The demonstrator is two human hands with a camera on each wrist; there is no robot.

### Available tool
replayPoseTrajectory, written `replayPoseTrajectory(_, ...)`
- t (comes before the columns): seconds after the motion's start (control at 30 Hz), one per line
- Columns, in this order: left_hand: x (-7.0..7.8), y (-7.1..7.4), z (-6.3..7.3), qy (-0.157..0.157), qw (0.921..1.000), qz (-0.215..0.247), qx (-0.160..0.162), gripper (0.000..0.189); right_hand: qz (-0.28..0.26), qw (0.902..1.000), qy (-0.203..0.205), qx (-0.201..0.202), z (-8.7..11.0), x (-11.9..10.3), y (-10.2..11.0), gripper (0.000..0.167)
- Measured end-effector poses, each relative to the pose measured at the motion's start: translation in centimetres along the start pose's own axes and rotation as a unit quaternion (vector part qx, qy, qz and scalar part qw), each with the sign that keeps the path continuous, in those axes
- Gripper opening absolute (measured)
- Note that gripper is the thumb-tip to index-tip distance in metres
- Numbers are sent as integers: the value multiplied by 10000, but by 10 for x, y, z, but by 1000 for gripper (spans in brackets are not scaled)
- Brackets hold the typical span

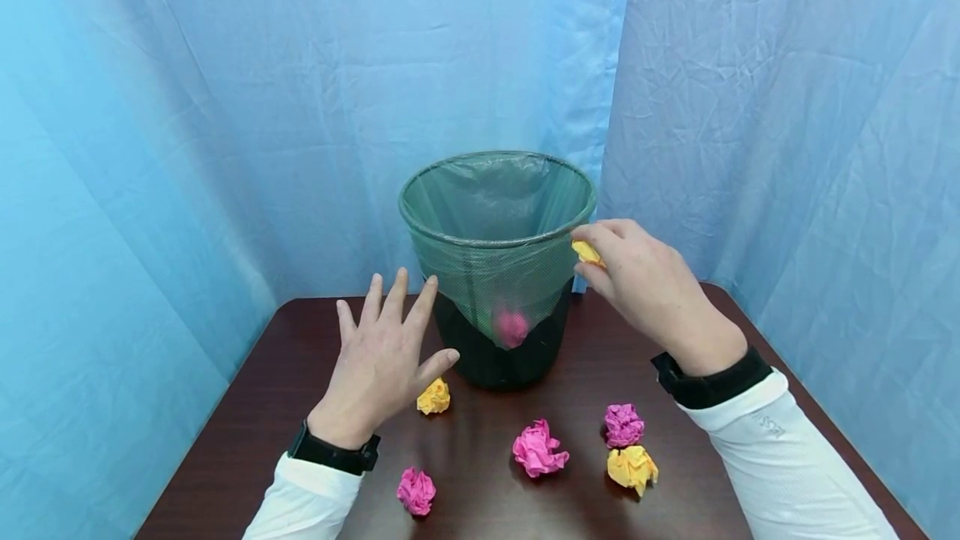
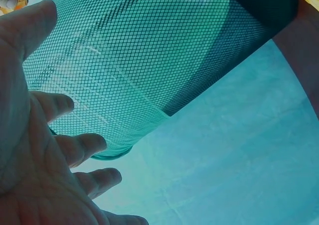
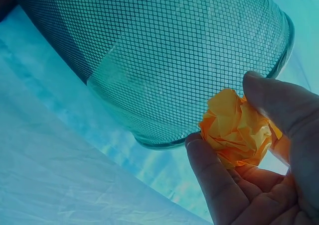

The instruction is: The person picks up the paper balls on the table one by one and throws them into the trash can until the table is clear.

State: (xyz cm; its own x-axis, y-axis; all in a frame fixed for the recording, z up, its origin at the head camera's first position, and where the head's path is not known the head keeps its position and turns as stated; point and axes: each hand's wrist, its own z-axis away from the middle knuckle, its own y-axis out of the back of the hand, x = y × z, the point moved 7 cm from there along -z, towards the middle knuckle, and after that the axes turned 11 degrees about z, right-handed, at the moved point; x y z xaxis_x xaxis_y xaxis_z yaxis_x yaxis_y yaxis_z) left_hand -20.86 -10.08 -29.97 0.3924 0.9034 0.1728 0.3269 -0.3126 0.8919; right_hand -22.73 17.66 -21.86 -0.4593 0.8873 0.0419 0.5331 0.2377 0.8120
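A black mesh wastebasket (image 1: 551,332) stands upright on the table, its green plastic liner (image 1: 465,261) folded over the rim. One pink paper ball (image 1: 512,327) shows through the liner low inside. My right hand (image 1: 648,286) pinches a crumpled yellow paper ball (image 3: 234,130) between thumb and fingers, just outside the right side of the rim. My left hand (image 1: 382,357) is spread flat in the air at the basket's front left, palm facing the mesh in the left wrist view, and holds nothing. Below its thumb lies another yellow paper ball (image 1: 434,397).
Nearer on the dark wooden table (image 1: 300,390) lie a pink ball (image 1: 416,491) at left and a larger pink ball (image 1: 540,448) mid-front. At right, a magenta ball (image 1: 624,425) touches a yellow ball (image 1: 632,469). Blue curtains (image 1: 337,107) hang behind and at both sides.
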Motion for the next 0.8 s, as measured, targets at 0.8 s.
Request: replayPoseTrajectory(0.8,5,16,-6,-37,10000,45,67,94,-171,9991,248,308,-17,-10,21,41)
